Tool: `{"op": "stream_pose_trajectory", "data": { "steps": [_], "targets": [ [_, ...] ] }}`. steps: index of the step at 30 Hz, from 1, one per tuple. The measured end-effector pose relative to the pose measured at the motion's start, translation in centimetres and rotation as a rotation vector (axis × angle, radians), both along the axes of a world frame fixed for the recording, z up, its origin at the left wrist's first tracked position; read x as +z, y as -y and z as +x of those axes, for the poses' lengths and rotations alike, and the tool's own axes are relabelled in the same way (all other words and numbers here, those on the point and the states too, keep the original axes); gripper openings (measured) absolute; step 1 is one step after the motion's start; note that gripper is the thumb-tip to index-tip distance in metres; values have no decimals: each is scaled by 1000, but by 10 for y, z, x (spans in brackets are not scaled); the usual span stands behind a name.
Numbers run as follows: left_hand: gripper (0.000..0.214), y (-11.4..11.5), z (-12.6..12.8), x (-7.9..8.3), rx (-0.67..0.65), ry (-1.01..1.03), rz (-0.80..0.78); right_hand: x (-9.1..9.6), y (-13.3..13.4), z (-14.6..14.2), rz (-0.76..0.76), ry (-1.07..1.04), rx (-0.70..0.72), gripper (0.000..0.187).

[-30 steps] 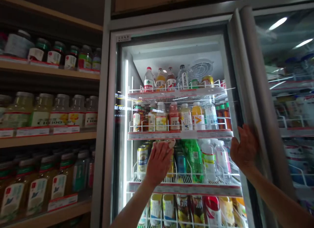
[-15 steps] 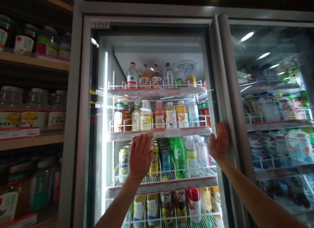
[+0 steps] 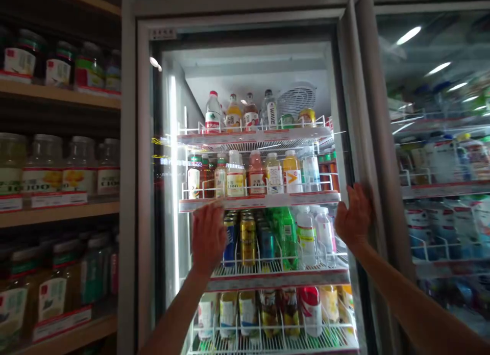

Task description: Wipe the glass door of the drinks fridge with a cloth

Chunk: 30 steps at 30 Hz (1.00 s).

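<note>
Fingers side by side, grip unclear, the left hand is facing the upright glass refrigerator door directly ahead.

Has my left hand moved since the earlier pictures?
Yes. The left hand has moved left, closer to the bright light strip; the gold can now shows clear of it, on its right.
</note>
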<state>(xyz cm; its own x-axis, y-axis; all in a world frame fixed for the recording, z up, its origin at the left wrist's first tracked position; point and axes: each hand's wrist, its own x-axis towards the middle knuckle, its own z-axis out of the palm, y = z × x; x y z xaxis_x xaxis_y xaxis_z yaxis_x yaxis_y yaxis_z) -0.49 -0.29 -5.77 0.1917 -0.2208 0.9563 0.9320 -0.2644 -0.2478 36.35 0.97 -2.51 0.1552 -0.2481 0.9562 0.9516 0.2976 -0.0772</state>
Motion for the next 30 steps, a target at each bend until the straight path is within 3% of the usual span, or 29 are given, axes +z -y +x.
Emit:
{"op": "stream_pose_trajectory", "data": {
  "steps": [3, 9, 11, 14, 16, 18, 22, 24, 27, 30],
  "targets": [
    [59, 2, -22, 7, 17, 169, 84, 0, -1, 0, 27, 11, -14, 45],
    [60, 5, 33, -19, -23, -186, -59, 1, 1, 0, 39, 28, -17, 44],
    [60, 4, 17, -22, -1, -149, -53, 1, 1, 0, 40, 29, -10, 44],
    [60, 3, -31, -17, 49, 59, 23, 1, 0, 0, 45, 35, -13, 44],
    [60, 2, -46, -13, 58, 183, 85, 1, -1, 0, 45, 28, -18, 44],
    [60, 2, -33, -11, 38, 188, 85, 0, -2, 1, 46, 27, -20, 44],
    [60, 0, 29, -9, -3, -19, -17, 0, -1, 3, 63, 50, 3, 46],
    [60, -1, 35, -7, 6, -64, -37, 0, -1, 4, 60, 53, 22, 47],
    [59, 0, -7, -7, 39, -64, -11, 0, 0, 3, 51, 48, 30, 47],
    [59, 3, -62, -10, 71, 97, 40, 0, 0, 2, 51, 42, 3, 47]
  ]
}}
